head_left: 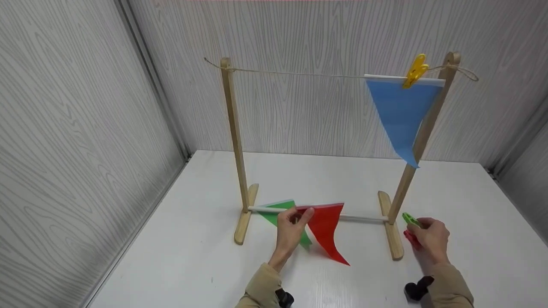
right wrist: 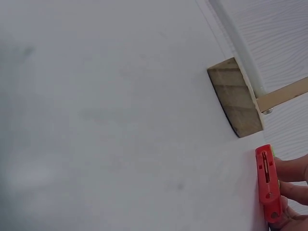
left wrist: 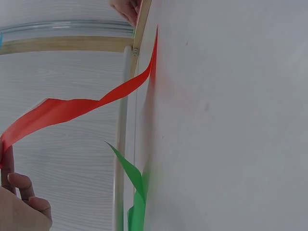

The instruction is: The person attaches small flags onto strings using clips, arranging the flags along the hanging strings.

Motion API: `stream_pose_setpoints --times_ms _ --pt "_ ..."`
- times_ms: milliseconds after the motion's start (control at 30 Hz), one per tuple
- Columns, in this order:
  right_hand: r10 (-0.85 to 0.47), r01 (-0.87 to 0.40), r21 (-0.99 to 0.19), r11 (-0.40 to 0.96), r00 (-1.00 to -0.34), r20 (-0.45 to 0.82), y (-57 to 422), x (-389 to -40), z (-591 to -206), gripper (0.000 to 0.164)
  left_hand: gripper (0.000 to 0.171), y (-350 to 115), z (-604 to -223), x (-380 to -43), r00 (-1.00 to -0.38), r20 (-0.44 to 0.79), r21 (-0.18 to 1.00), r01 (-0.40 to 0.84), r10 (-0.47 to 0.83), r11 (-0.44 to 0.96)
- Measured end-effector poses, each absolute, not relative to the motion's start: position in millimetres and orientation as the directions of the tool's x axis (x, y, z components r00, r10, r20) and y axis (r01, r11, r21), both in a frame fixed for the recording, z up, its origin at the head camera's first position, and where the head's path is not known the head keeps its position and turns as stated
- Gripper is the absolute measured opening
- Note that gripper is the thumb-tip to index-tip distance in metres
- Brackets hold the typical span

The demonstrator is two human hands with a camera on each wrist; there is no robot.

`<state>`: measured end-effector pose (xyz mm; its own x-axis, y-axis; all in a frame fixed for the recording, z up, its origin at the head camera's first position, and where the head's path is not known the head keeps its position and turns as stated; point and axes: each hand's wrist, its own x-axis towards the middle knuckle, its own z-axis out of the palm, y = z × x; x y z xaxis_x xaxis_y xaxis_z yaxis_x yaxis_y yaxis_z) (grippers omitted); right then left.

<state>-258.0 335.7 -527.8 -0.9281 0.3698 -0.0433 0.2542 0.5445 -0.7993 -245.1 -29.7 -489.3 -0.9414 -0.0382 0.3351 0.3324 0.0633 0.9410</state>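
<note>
My left hand (head_left: 290, 229) pinches a red pennant (head_left: 326, 226) by its top edge, and the pointed tail hangs down toward the table. Behind it a green pennant (head_left: 274, 218) lies across the stand's low white rod. My right hand (head_left: 431, 239), beside the stand's right foot, has its fingers around a green clothespin (head_left: 410, 219). A red clothespin (right wrist: 268, 183) is right under those fingers, close over the table, overlapping the green one in the right wrist view. Up on the string, a yellow clothespin (head_left: 415, 72) clamps a blue pennant (head_left: 400, 111).
The wooden stand has a left post (head_left: 234, 132) and a right post (head_left: 421, 137), with twine (head_left: 295, 73) tied between their tops. A white rod (head_left: 364, 218) joins the feet. Grey wood-grain panels (head_left: 299, 119) enclose the white table (head_left: 180, 256).
</note>
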Motion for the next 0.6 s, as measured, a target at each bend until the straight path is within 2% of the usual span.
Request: stream_pose_setpoints --times_ms 367,600 --pt "0.424 0.264 -0.834 0.485 -0.905 -0.039 331.5 -255.3 -527.4 0.05 0.013 -30.6 -490.4 -246.4 -0.94 0.338 0.94 0.336 -0.04 0.062" --pt "0.5 0.233 -0.895 0.38 -0.866 -0.014 325.8 -247.9 -530.4 0.045 0.013 -31.4 -486.6 -245.9 -0.944 0.328 0.943 0.326 -0.039 0.061"
